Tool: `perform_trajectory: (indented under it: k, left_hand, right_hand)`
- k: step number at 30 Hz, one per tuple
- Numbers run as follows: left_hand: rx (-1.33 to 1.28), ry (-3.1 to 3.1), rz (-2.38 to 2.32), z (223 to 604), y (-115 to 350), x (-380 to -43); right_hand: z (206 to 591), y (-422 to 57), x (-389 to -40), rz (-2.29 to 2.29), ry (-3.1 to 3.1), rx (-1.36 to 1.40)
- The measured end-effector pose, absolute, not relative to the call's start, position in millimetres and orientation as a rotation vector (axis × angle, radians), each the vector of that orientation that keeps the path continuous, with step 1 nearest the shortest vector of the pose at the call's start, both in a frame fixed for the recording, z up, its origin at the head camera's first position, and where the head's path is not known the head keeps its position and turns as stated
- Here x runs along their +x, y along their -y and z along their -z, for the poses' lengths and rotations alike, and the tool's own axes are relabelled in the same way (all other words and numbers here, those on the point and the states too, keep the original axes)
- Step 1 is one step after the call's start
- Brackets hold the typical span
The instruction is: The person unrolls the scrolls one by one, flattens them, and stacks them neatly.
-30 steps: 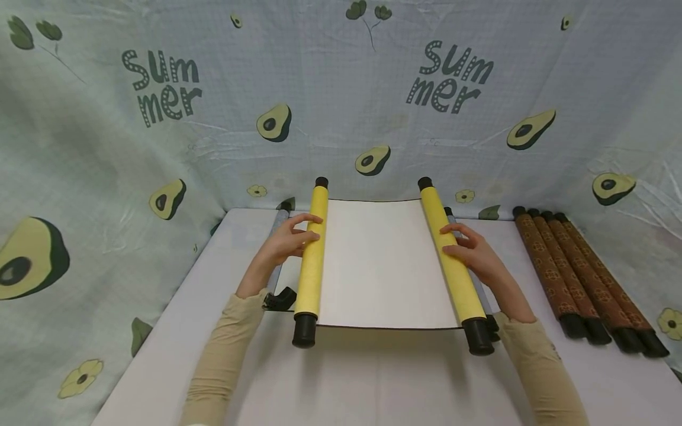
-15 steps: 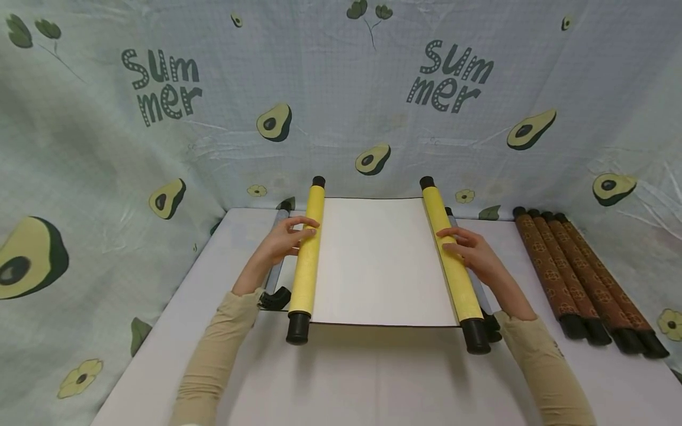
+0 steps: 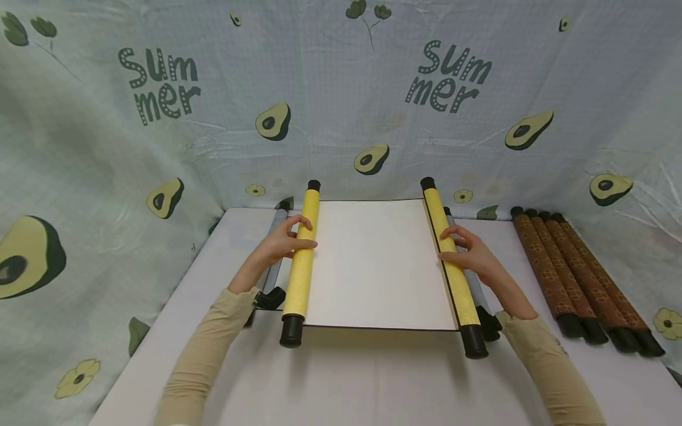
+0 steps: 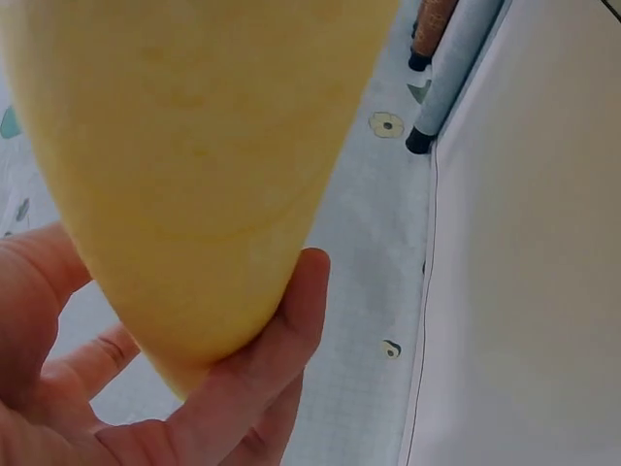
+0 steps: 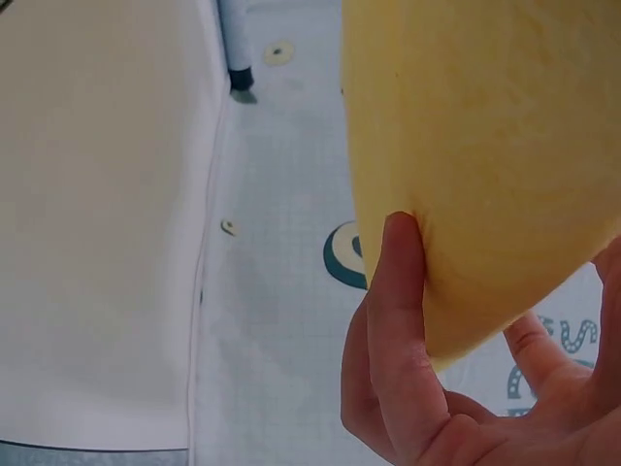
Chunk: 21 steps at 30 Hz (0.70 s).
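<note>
A scroll with a white sheet (image 3: 378,266) stretched between two yellow rolls is held above the table, casting shadows below. My left hand (image 3: 279,244) grips the left yellow roll (image 3: 299,284); in the left wrist view its fingers (image 4: 309,301) curl round the yellow surface. The right yellow roll (image 3: 460,291) is gripped by my right hand (image 3: 474,255), thumb and fingers on opposite sides, as the right wrist view also shows with bent fingers (image 5: 398,311). Black caps end both rolls. The sheet's face shows no markings.
Underneath lies another scroll with a grey-blue left roll (image 3: 274,269) and a grey-blue right roll (image 3: 473,283), partly hidden. Several brown patterned scrolls (image 3: 551,266) lie side by side at the table's right. A printed cloth (image 3: 341,89) hangs behind the white table (image 3: 351,384).
My left hand has moved left with its yellow roll, so more white sheet shows between the rolls. The right hand stays nearly in place; its fingers have shifted on the roll.
</note>
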<state>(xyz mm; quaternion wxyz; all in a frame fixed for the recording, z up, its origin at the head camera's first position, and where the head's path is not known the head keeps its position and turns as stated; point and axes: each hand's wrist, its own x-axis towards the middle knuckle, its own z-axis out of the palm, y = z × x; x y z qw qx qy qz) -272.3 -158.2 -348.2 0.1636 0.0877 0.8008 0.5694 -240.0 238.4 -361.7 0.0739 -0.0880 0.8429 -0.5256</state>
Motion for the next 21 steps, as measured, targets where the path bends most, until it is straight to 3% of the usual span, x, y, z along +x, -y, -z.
perform_trajectory:
  k: [21]
  left_hand:
    - [0.222,-2.339,-1.518,360,165,-271]
  right_hand:
    - [373,-250,-241,1.472,-2.572,-0.296]
